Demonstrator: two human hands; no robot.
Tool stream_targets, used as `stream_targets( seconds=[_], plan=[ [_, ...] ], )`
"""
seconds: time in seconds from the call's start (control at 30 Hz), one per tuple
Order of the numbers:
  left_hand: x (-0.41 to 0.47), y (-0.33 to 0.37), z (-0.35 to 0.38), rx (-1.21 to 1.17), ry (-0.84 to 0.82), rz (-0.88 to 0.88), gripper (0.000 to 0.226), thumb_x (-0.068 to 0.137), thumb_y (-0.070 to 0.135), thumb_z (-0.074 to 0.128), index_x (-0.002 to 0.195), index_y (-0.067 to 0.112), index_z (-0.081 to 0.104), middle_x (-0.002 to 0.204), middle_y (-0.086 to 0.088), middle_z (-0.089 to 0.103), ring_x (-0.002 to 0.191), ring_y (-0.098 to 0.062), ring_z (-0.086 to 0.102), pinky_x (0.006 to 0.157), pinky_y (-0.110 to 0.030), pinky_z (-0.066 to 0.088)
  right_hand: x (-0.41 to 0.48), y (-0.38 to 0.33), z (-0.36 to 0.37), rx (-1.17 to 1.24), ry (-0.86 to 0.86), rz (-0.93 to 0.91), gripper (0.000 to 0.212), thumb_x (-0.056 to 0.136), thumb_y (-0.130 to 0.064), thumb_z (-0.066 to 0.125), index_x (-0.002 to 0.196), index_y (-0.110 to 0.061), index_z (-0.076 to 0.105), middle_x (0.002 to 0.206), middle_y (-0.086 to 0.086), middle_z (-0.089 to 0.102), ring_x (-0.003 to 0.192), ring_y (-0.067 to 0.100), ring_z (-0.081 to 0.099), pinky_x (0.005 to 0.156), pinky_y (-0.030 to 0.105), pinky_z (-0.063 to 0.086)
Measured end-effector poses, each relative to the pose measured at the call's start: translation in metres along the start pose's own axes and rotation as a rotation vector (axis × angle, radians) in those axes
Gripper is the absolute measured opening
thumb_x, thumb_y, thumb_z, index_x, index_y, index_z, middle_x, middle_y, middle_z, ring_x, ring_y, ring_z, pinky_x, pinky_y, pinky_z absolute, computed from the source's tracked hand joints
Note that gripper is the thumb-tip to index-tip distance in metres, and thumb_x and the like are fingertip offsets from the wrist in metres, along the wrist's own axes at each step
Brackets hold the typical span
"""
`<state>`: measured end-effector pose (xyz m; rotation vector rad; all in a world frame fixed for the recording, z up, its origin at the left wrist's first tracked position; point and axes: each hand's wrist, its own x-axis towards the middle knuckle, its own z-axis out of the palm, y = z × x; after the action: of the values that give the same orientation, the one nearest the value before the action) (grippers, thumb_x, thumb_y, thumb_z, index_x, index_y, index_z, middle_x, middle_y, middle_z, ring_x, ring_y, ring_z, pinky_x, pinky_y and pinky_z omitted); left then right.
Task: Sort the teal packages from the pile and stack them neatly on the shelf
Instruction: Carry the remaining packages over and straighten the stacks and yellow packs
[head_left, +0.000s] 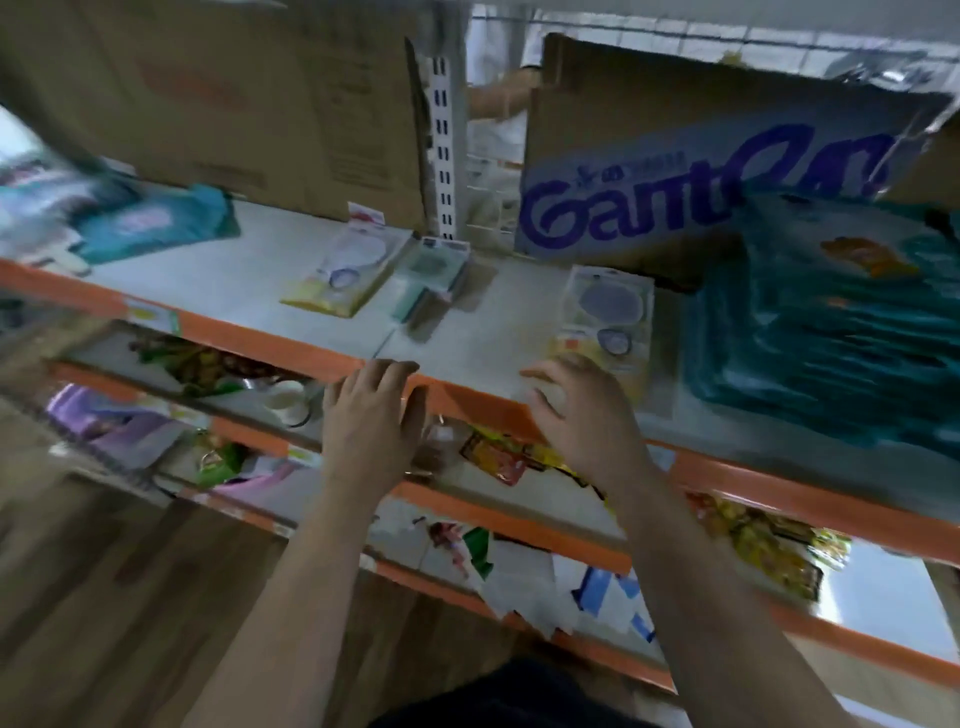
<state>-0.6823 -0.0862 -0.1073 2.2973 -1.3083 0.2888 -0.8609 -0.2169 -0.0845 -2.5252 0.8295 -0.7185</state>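
Both hands are at the front lip of the shelf (467, 343), neither carrying anything. Left hand (371, 415): grip released, fingers laid fairly straight over the orange edge (249, 332). Right hand (579, 415): grip released too, fingers loosely curled over the lip, just beside a yellow blister pack (608, 312); contact with it can't be told because of blur.

The teal stack (831, 338) sits at the right end of the same shelf, in front of the printed carton (701, 171). A lone teal package (156, 221) lies far left among blurred mixed goods, probably the pile.

Step in hand looks like a between-packages reach, judged from empty hands. To do it well:
- Reach left for the lone teal package and take it flat by both short sides so the soft bag doesn't sag.
- Carry it low across the shelf and set it square on the stack, edges flush.

Edges and room:
- The middle of the shelf has bare board, but the yellow blister pack, a second blister pack (348, 265) and a small green pack (431, 275) lie in the lane, so lift over them rather than slide.
- The brown carton (234, 93) and the printed carton wall off the back.
- The slotted upright (441, 156) stands between them.
- The stack runs close to the front lip, so a crooked top bag could slip off.
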Motion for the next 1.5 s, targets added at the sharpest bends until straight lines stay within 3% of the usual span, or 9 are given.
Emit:
stream_targets(
  seconds=[0.1, 0.3, 0.43, 0.5, 0.6, 0.73, 1.17, 1.37, 1.5],
  plan=[
    [0.002, -0.056, -0.023, -0.006, 0.018, -0.043, 0.033, 0.097, 0.027, 0.050, 0.123, 0.011, 0.060, 0.123, -0.010, 0.061, 0.109, -0.034, 0.058, 0.093, -0.046, 0.041, 0.022, -0.036, 0.035, 0.066, 0.034, -0.032, 0.017, 0.094, -0.014, 0.058, 0.107, -0.014, 0.068, 0.105, 0.003, 0.065, 0.098, 0.015, 0.058, 0.080, 0.019, 0.039],
    [0.002, -0.137, -0.047, -0.047, 0.072, -0.136, 0.035, 0.096, 0.020, 0.056, 0.127, 0.006, 0.058, 0.131, -0.013, 0.057, 0.117, -0.034, 0.055, 0.094, -0.049, 0.044, 0.065, -0.090, 0.097, 0.117, -0.011, -0.089, 0.016, 0.091, -0.014, 0.061, 0.105, -0.015, 0.069, 0.100, 0.000, 0.066, 0.091, 0.013, 0.059, 0.079, 0.023, 0.048],
    [0.012, -0.184, -0.050, -0.044, 0.092, -0.201, 0.036, 0.096, 0.022, 0.055, 0.129, 0.007, 0.057, 0.134, -0.011, 0.055, 0.122, -0.032, 0.052, 0.099, -0.048, 0.041, 0.099, -0.113, 0.138, 0.156, -0.034, -0.124, 0.017, 0.090, -0.014, 0.062, 0.105, -0.015, 0.069, 0.100, -0.001, 0.065, 0.088, 0.005, 0.054, 0.076, 0.001, 0.035],
    [0.023, -0.206, -0.049, -0.028, 0.078, -0.216, 0.038, 0.096, 0.024, 0.054, 0.130, 0.007, 0.056, 0.135, -0.011, 0.055, 0.123, -0.031, 0.051, 0.101, -0.048, 0.041, 0.120, -0.122, 0.157, 0.165, -0.035, -0.139, 0.017, 0.089, -0.012, 0.063, 0.105, -0.014, 0.069, 0.100, -0.001, 0.066, 0.090, 0.006, 0.056, 0.078, 0.005, 0.039],
    [0.048, -0.242, -0.051, 0.005, 0.078, -0.233, 0.039, 0.096, 0.026, 0.053, 0.129, 0.006, 0.057, 0.131, -0.012, 0.057, 0.119, -0.031, 0.054, 0.099, -0.049, 0.043, 0.160, -0.135, 0.188, 0.189, -0.020, -0.143, 0.019, 0.088, -0.010, 0.064, 0.105, -0.013, 0.070, 0.101, 0.003, 0.068, 0.092, 0.015, 0.062, 0.080, 0.025, 0.050],
    [0.096, -0.293, -0.060, 0.032, 0.103, -0.235, 0.037, 0.094, 0.023, 0.057, 0.127, 0.005, 0.059, 0.128, -0.015, 0.060, 0.115, -0.033, 0.057, 0.096, -0.050, 0.045, 0.220, -0.157, 0.221, 0.230, -0.019, -0.130, 0.019, 0.087, -0.007, 0.063, 0.104, -0.010, 0.071, 0.102, 0.004, 0.069, 0.094, 0.016, 0.062, 0.085, 0.031, 0.051],
    [0.190, -0.425, -0.062, 0.012, 0.127, -0.371, 0.041, 0.092, 0.029, 0.050, 0.121, 0.003, 0.062, 0.121, -0.015, 0.063, 0.112, -0.035, 0.058, 0.094, -0.049, 0.046, 0.355, -0.224, 0.312, 0.260, -0.119, -0.148, 0.018, 0.093, -0.017, 0.060, 0.109, -0.016, 0.069, 0.108, -0.001, 0.067, 0.092, 0.006, 0.057, 0.083, 0.020, 0.048],
    [0.218, -0.483, -0.059, 0.014, 0.117, -0.353, 0.034, 0.094, 0.020, 0.061, 0.122, 0.002, 0.062, 0.120, -0.016, 0.063, 0.113, -0.034, 0.057, 0.094, -0.049, 0.045, 0.385, -0.249, 0.354, 0.284, -0.145, -0.080, 0.019, 0.092, -0.019, 0.062, 0.110, -0.015, 0.068, 0.105, 0.000, 0.067, 0.091, 0.009, 0.059, 0.080, 0.027, 0.054],
    [0.239, -0.533, -0.066, -0.009, 0.089, -0.345, 0.039, 0.093, 0.029, 0.050, 0.121, 0.004, 0.063, 0.118, -0.015, 0.064, 0.108, -0.035, 0.058, 0.092, -0.046, 0.046, 0.407, -0.280, 0.387, 0.297, -0.143, -0.059, 0.019, 0.091, -0.018, 0.063, 0.109, -0.012, 0.069, 0.103, 0.000, 0.065, 0.091, 0.010, 0.058, 0.081, 0.030, 0.054]
  ],
)
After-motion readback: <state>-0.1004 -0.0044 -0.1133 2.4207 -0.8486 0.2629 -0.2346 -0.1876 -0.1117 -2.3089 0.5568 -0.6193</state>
